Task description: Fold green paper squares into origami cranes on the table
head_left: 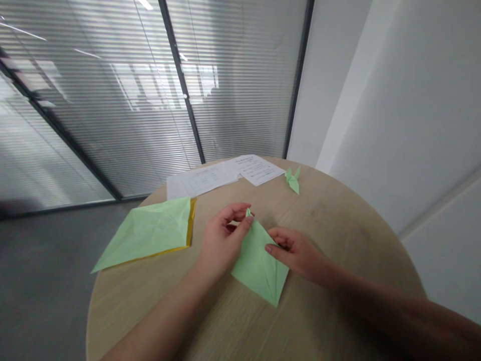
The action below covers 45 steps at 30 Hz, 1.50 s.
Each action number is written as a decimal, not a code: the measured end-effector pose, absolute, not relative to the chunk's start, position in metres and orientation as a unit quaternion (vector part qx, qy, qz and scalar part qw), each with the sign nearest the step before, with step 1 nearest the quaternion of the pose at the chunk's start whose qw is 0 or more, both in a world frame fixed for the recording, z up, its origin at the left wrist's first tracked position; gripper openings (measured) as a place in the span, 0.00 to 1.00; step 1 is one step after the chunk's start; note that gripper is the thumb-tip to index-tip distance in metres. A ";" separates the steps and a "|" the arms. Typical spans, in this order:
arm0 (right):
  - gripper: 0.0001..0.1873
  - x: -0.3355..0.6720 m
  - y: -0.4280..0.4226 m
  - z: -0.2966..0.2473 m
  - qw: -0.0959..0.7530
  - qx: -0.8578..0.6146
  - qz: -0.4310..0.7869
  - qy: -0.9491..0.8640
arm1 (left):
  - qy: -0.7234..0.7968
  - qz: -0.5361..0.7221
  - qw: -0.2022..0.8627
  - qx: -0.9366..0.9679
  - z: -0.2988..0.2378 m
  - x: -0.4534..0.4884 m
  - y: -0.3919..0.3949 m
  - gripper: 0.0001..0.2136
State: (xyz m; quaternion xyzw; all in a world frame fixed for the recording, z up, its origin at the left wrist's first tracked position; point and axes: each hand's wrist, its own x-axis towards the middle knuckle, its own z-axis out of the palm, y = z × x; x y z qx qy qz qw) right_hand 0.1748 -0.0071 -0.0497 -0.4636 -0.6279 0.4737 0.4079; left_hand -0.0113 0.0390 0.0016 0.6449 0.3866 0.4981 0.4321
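Observation:
A light green sheet of folded paper (pixel 259 265) is held just over the table, its creases running toward the near corner. My left hand (pixel 227 235) pinches its far tip between thumb and fingers. On the right edge, my right hand (pixel 295 253) grips the same paper, thumb on top and fingers curled beneath. The undersides of the fingers are partly hidden. Farther off lies a small folded green paper figure (pixel 292 180), apart from both hands.
The round wooden table (pixel 330 210) carries a green sheet over a yellow-edged pad (pixel 150 228) at left, overhanging the table's edge. Printed white papers (pixel 210 176) lie at the back. Beyond stand a glass partition with blinds (pixel 240 100) and a white wall (pixel 421 110).

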 end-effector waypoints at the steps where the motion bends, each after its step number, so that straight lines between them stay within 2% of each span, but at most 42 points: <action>1: 0.14 0.176 -0.007 -0.050 0.411 -0.457 0.483 -0.623 | 0.383 0.488 0.431 0.655 0.002 -0.013 0.039 0.13; 7: 0.13 0.183 -0.007 -0.049 0.401 -0.437 0.524 -0.611 | 0.345 0.428 0.462 0.695 0.006 -0.021 0.040 0.08; 17: 0.13 0.183 -0.008 -0.049 0.373 -0.430 0.548 -0.613 | 0.342 0.448 0.500 0.657 0.004 -0.021 0.045 0.03; 23: 0.11 0.182 -0.009 -0.046 0.371 -0.437 0.552 -0.606 | 0.364 0.470 0.502 0.629 0.003 -0.019 0.045 0.08; 28: 0.10 0.184 -0.006 -0.052 0.394 -0.448 0.540 -0.593 | 0.372 0.473 0.484 0.635 0.005 -0.021 0.043 0.16; 34: 0.07 0.184 -0.006 -0.052 0.391 -0.448 0.541 -0.595 | 0.394 0.397 0.455 0.693 0.003 -0.017 0.041 0.12; 45: 0.09 0.183 -0.009 -0.049 0.371 -0.454 0.548 -0.596 | 0.414 0.482 0.450 0.627 0.002 -0.019 0.047 0.12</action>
